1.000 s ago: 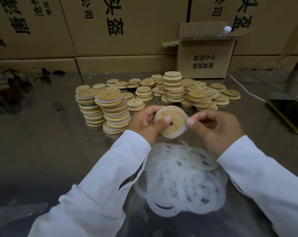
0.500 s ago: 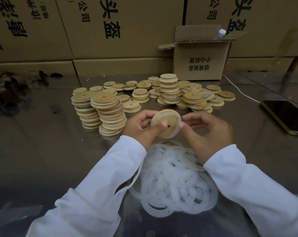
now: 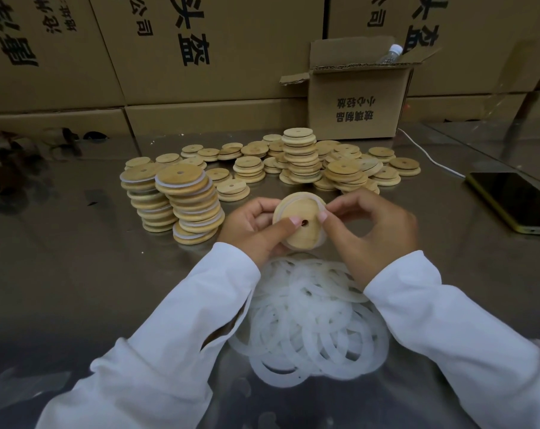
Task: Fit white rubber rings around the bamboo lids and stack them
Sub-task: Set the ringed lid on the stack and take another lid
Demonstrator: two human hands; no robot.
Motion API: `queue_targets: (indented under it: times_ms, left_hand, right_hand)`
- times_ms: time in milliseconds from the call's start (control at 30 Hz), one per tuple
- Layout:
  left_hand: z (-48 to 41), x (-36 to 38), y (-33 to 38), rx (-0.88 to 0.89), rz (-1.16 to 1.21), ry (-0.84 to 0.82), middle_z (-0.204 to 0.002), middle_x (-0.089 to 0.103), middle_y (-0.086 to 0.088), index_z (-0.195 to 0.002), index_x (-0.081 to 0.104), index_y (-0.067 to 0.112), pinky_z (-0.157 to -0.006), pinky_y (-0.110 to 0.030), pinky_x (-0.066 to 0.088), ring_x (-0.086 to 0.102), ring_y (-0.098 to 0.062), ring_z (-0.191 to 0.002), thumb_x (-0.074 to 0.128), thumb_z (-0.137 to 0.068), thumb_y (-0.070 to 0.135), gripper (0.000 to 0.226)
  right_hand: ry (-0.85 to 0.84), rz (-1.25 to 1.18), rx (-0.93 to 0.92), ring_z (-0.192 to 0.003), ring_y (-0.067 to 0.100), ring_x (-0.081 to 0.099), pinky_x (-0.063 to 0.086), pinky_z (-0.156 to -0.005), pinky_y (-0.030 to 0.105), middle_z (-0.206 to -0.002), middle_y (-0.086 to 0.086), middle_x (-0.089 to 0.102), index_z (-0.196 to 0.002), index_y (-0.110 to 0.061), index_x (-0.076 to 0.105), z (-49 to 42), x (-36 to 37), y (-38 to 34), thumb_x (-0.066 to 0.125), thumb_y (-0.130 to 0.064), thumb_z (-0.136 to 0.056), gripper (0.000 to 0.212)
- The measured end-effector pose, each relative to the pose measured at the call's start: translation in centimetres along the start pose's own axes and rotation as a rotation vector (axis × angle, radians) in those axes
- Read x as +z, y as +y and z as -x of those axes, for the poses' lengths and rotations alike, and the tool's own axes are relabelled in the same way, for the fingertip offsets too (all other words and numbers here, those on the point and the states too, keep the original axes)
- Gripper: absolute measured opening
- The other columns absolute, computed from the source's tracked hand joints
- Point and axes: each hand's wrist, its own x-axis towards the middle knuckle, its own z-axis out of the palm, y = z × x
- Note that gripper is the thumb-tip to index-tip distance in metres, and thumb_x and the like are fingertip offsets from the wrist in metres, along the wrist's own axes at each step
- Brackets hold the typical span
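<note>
Round holed bamboo lid (image 3: 305, 238), pinched by left hand (image 3: 253, 226) and right hand (image 3: 367, 230): white rubber ring (image 3: 323, 239), slack a second ago, now hugs the rim, so the lid seems due for the ringed-lid stack (image 3: 194, 205) at ten o'clock.

The person wears a white long-sleeved top. The left sleeve (image 3: 169, 351) and the right sleeve (image 3: 448, 329) are plain, smooth cloth with soft folds and creases, and each ends at the wrist in a simple cuff. The left sleeve has a narrow slit (image 3: 231, 320) on its inner side near the cuff. The left hand (image 3: 256, 230) and the right hand (image 3: 370, 233) are bare.
</note>
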Motion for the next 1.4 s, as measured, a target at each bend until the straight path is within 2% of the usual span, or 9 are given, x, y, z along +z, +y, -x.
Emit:
queue_targets:
  times_ms: [133,300,467,600,967,1100,1200,1333,1400]
  left_hand:
    - [0.0,0.0,-0.3,0.022,-0.153,-0.007,-0.084,0.071,-0.006,-0.091,0.063,0.013,-0.067,-0.030,0.057,0.067,-0.017,-0.074,0.066,-0.079,0.002,0.018]
    - [0.0,-0.1,-0.1,0.085,-0.305,-0.023,-0.093,0.068,-0.011,-0.090,0.064,0.017,-0.084,-0.042,0.052,0.064,-0.027,-0.091,0.063,-0.082,0.005,0.015]
    - [0.0,-0.6,0.1,0.161,-0.419,-0.072,-0.091,0.067,-0.001,-0.088,0.062,0.027,-0.083,-0.034,0.052,0.064,-0.021,-0.092,0.064,-0.082,0.006,0.022]
    - [0.0,-0.8,0.3,0.194,-0.431,-0.103,-0.090,0.067,0.001,-0.090,0.062,0.025,-0.080,-0.024,0.053,0.064,-0.016,-0.088,0.064,-0.082,0.006,0.021]
    - [0.0,-1.0,0.5,0.199,-0.385,-0.066,-0.087,0.066,0.003,-0.089,0.062,0.023,-0.070,-0.014,0.050,0.063,-0.006,-0.081,0.062,-0.083,0.004,0.020]
    - [0.1,-0.4,0.1,0.147,-0.331,-0.014,-0.091,0.067,-0.006,-0.089,0.063,0.018,-0.079,-0.027,0.053,0.063,-0.017,-0.086,0.064,-0.082,0.004,0.016]
    - [0.1,-0.2,0.2,0.055,-0.196,0.030,-0.090,0.068,-0.011,-0.088,0.064,0.016,-0.076,-0.040,0.056,0.064,-0.023,-0.082,0.064,-0.082,0.005,0.013]
    - [-0.1,-0.4,0.1,-0.017,-0.047,0.029,-0.081,0.071,-0.004,-0.089,0.065,0.015,-0.062,-0.033,0.058,0.069,-0.018,-0.076,0.064,-0.081,0.004,0.014]
    - [-0.2,-0.5,-0.1,-0.027,-0.068,0.003,-0.083,0.072,-0.004,-0.090,0.065,0.016,-0.068,-0.036,0.058,0.068,-0.020,-0.079,0.066,-0.078,0.003,0.017]
  right_hand:
    - [-0.055,0.031,0.039,-0.076,-0.004,0.058,0.041,-0.063,0.003,-0.070,-0.019,0.064,-0.070,-0.025,0.064,0.2,0.0,0.0,0.069,-0.021,-0.078,0.010]
    - [-0.098,-0.027,0.148,-0.070,0.000,0.058,0.041,-0.063,0.008,-0.069,-0.013,0.064,-0.067,-0.025,0.064,-0.1,0.2,-0.1,0.070,-0.019,-0.077,0.013]
    - [-0.186,-0.139,0.396,-0.063,0.005,0.052,0.039,-0.057,0.012,-0.068,-0.005,0.062,-0.060,-0.026,0.066,-0.8,-0.4,-0.3,0.072,-0.020,-0.077,0.019]
    - [-0.259,-0.212,0.493,-0.073,0.009,0.055,0.039,-0.063,0.020,-0.074,-0.003,0.064,-0.064,-0.025,0.069,-1.1,-1.1,-0.5,0.072,-0.023,-0.077,0.013]
    - [-0.239,-0.128,0.288,-0.068,0.007,0.054,0.042,-0.067,0.016,-0.074,-0.001,0.064,-0.063,-0.028,0.064,-0.8,-0.7,-0.3,0.069,-0.017,-0.080,0.020]
    - [-0.193,-0.178,0.253,-0.065,0.000,0.054,0.044,-0.065,0.008,-0.072,-0.005,0.064,-0.066,-0.026,0.064,-0.4,-0.2,0.1,0.070,-0.014,-0.078,0.018]
    - [-0.142,-0.155,0.211,-0.068,-0.001,0.056,0.046,-0.069,0.012,-0.073,-0.010,0.064,-0.073,-0.027,0.063,-0.2,0.2,0.3,0.072,-0.019,-0.076,0.011]
    - [-0.092,-0.117,0.186,-0.071,0.004,0.062,0.050,-0.072,0.023,-0.072,-0.010,0.066,-0.072,-0.026,0.064,0.0,0.3,0.4,0.070,-0.024,-0.076,0.007]
    - [-0.081,-0.121,0.197,-0.068,0.007,0.062,0.051,-0.067,0.024,-0.070,-0.009,0.066,-0.070,-0.025,0.064,0.0,0.3,0.4,0.070,-0.023,-0.077,0.009]
